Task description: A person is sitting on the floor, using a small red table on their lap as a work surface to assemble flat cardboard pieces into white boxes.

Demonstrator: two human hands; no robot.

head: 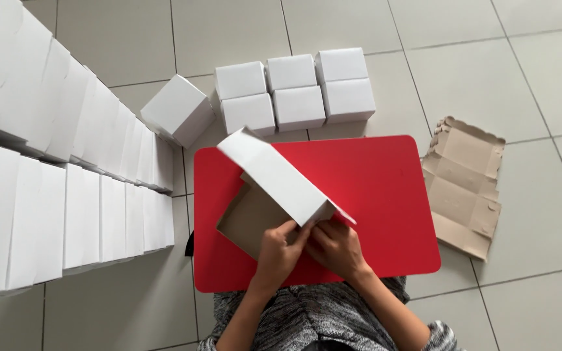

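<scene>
Head view: left hand [278, 250], right hand [336, 247] fingers apparently clamped on half-folded box [274, 179].

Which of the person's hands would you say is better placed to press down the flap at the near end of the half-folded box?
Probably the right hand: it sits directly under the near corner of the half-folded box, at the flap, while the left hand grips the brown inner panel.

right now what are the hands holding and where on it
Both hands, left and right, hold a half-folded white cardboard box at its near end, fingers pinching the flaps there, over the red board.
</scene>
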